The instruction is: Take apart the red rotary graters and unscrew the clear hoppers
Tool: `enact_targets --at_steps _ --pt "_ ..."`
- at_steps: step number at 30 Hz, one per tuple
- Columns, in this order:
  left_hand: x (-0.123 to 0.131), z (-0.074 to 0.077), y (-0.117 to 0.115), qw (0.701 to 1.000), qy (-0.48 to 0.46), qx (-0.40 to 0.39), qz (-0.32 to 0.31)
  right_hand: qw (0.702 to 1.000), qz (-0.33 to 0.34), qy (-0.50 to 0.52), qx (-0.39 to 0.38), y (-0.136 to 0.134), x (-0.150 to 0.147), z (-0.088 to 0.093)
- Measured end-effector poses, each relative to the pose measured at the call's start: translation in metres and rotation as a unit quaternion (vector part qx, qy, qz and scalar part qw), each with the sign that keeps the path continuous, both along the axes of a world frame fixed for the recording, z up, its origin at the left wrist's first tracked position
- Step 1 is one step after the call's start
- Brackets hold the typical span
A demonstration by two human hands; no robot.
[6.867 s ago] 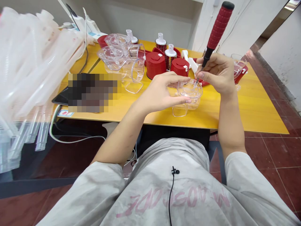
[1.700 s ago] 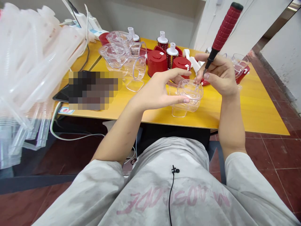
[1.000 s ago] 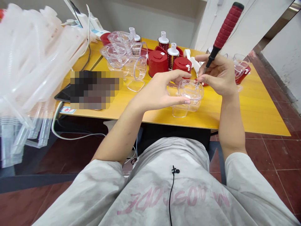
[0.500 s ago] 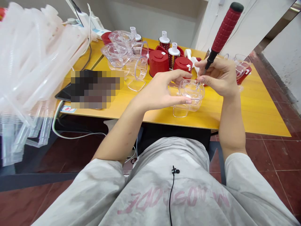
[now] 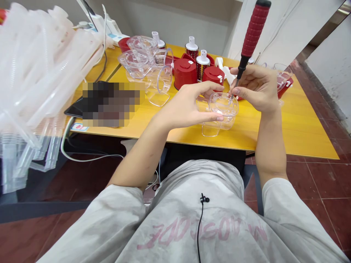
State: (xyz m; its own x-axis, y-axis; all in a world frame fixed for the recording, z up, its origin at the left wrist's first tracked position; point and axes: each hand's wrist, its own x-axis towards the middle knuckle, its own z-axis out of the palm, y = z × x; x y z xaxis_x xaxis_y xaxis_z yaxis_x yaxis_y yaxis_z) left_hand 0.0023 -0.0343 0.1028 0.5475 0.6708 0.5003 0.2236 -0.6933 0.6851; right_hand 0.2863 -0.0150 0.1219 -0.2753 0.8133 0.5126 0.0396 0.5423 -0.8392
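Note:
My left hand (image 5: 189, 106) is curled around a clear plastic housing (image 5: 223, 109), thumb along its near side and fingers behind. The housing stands on the yellow table near the front edge, its round opening facing up. In my right hand (image 5: 259, 87) is a screwdriver (image 5: 253, 33) with a red ribbed grip and black end. The fingertips pinch it low, near the shaft. Its tip points down into the housing's right side; the exact contact point is too small to make out.
Behind my hands stand red cups (image 5: 185, 71) and metal drums with white stems (image 5: 203, 64). More clear housings (image 5: 142, 62) are stacked left of them. A dark device, partly blurred out, lies at left beside a pile of translucent plastic parts (image 5: 41, 73). A white cable (image 5: 82, 159) hangs off the edge.
The screwdriver's handle has tipped leftward and now stands more upright. My right fingers have shifted slightly around it. My left hand and the housing have stayed in place.

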Motion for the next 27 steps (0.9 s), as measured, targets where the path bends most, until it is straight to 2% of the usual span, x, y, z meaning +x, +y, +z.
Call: enact_targets --at_steps 12,19,27 --pt "0.0004 -0.0003 -0.0009 1.0 -0.003 0.001 -0.002 0.999 0.031 -0.004 0.012 -0.0054 0.004 0.001" --pt "0.0005 -0.0004 -0.0007 1.0 -0.006 0.002 -0.006 0.999 0.027 0.009 -0.014 -0.0063 0.0022 0.0039" --pt "0.0008 -0.0009 -0.0013 1.0 -0.008 -0.001 -0.007 0.999 0.036 0.017 0.0 -0.004 0.0039 0.0009"
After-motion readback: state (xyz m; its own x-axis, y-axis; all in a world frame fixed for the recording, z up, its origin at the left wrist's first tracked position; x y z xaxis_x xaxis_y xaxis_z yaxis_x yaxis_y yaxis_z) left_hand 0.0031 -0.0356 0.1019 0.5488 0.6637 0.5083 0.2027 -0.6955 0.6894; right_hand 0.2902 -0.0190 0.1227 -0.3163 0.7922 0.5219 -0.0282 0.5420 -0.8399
